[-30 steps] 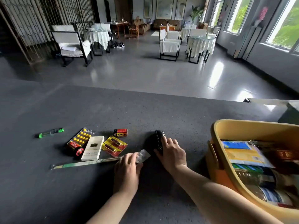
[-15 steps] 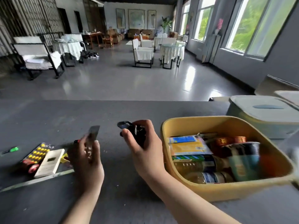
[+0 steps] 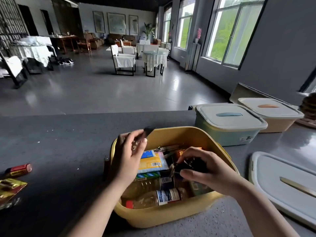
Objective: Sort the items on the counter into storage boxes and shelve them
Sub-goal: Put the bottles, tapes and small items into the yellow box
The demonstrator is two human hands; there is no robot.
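An open yellow storage box (image 3: 172, 218) stands on the dark counter (image 3: 68, 142), packed with bottles, packets and cartons. My left hand (image 3: 130, 154) hovers over the box's left rim and pinches a small silvery blister pack (image 3: 147, 131) that sticks up above the fingers. Over the middle of the box, my right hand (image 3: 205, 170) grips a small black object (image 3: 191, 166) with a key-like metal piece hanging from it.
A red battery (image 3: 20, 169) and a yellow battery packet (image 3: 10, 187) lie at the counter's left edge. Two lidded boxes, one green (image 3: 229, 125) and one beige (image 3: 271, 115), stand at the back right. A loose white lid (image 3: 280, 185) lies to the right.
Both hands lifted their items off the counter and carried them right, to above the yellow box. The view swung right, so most loose items left the frame.
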